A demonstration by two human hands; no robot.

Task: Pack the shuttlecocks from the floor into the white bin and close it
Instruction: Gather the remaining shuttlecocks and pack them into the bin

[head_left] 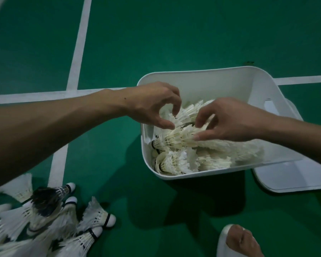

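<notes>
The matte green court floor [174, 34] is uniform in colour and crossed by painted white boundary lines [78, 52]. The rectangular white plastic bin [193, 75] is plain white inside and out, and so is the flat white plastic lid [295, 179]. The cream-white feather shuttlecocks [174, 140] in the bin have pale cork bases ringed by a black band. The loose white feather shuttlecocks [96, 214] on the floor have white bases with the same black band. One dark-feathered shuttlecock [46, 197] is black to dark brown. The rubber slipper [222, 242] is plain white.
</notes>
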